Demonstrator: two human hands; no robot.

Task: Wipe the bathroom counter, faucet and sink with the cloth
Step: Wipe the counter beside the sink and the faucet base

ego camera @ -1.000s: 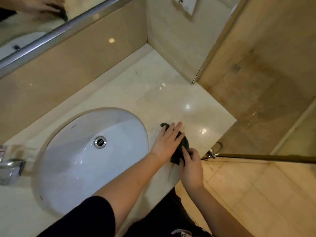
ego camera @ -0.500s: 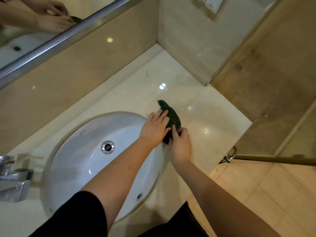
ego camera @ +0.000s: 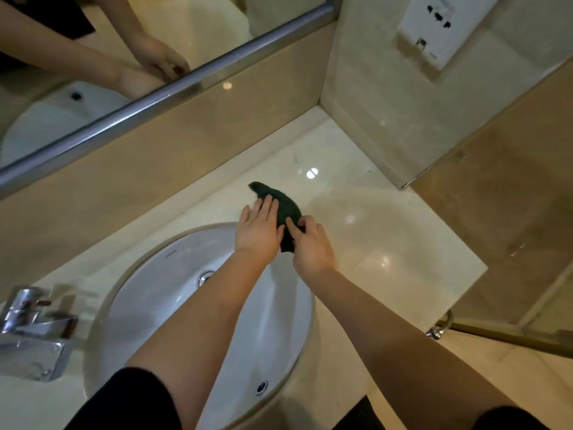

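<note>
Seen from above, a small dark green cloth (ego camera: pixel 283 209) lies bunched on a pale, glossy stone bench (ego camera: pixel 387 243), just beyond the far rim of an oval white sink (ego camera: pixel 173 283) set into that bench. The left hand (ego camera: pixel 259 231) presses flat on the cloth's near left part, fingers stretched out and together, so its grip is an open palm bearing down and not a clasp. The right hand (ego camera: pixel 311 246) touches the cloth's near right edge, thumb and forefinger closed in a pinch on a fold. The cloth looks soft, light and limp; it would likely crumple and slide easily over the polished stone, so a flat palm on its middle, or a gathered handful, seems the surest hold. The bench surface looks hard and slippery, with bright ceiling light reflections. Open bench stretches to the right of the cloth, as far as a square front corner where it drops off to the tiled floor (ego camera: pixel 465 377). Behind the cloth a low raised ledge meets the beige back wall (ego camera: pixel 155 169); a side wall (ego camera: pixel 372 97) with a white socket plate (ego camera: pixel 426 32) closes the far right corner. A chrome faucet (ego camera: pixel 34 330) stands at the far left, well apart from the hands. A mirror (ego camera: pixel 124 57) above reflects both hands.
</note>
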